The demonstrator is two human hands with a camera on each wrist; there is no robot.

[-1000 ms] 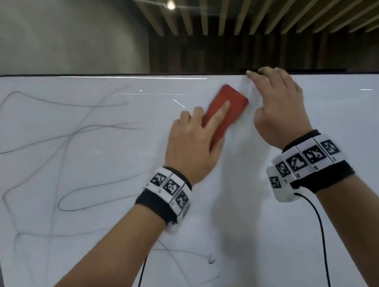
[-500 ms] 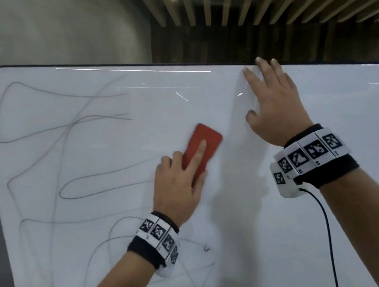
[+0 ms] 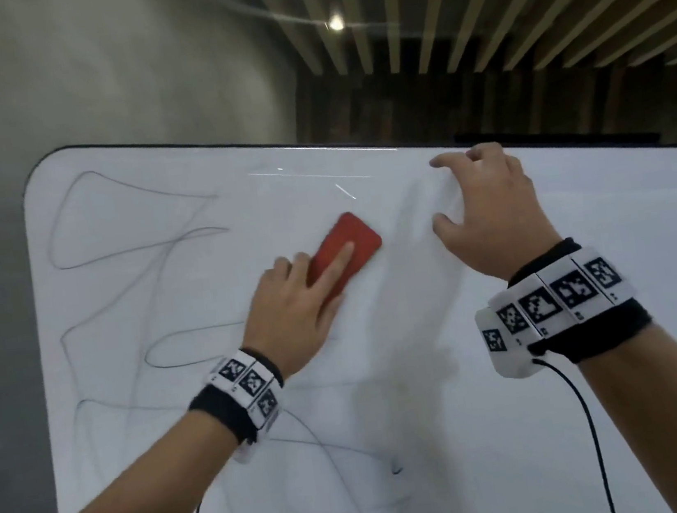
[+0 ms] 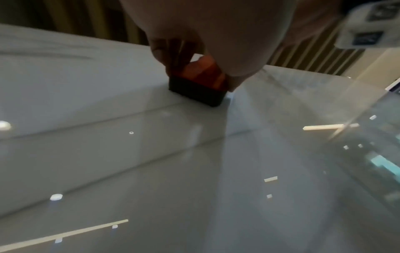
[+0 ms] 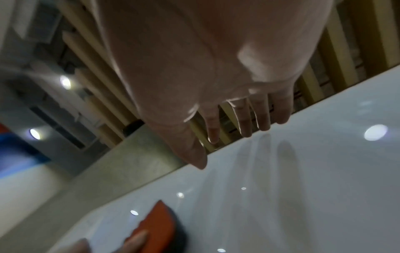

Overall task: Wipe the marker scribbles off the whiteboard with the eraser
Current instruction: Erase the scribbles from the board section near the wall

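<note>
Left hand (image 3: 292,309) grips red-backed, dark-felt block eraser (image 3: 344,249) flat on glossy white whiteboard (image 3: 520,404); light, rigid, best gripped by its sides; right hand (image 3: 490,210) open, holding nothing

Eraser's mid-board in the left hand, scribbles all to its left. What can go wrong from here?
1. Missed marks: the scribbles lie left of and below the eraser, some under the left forearm, so short strokes may leave them.
2. Slipping grip: the left hand holds the eraser near one end, index finger laid along its back; hard pressure could twist it loose.
3. Smudges: the right hand hovers close over the whiteboard near its top edge and could touch the wiped area.
</note>
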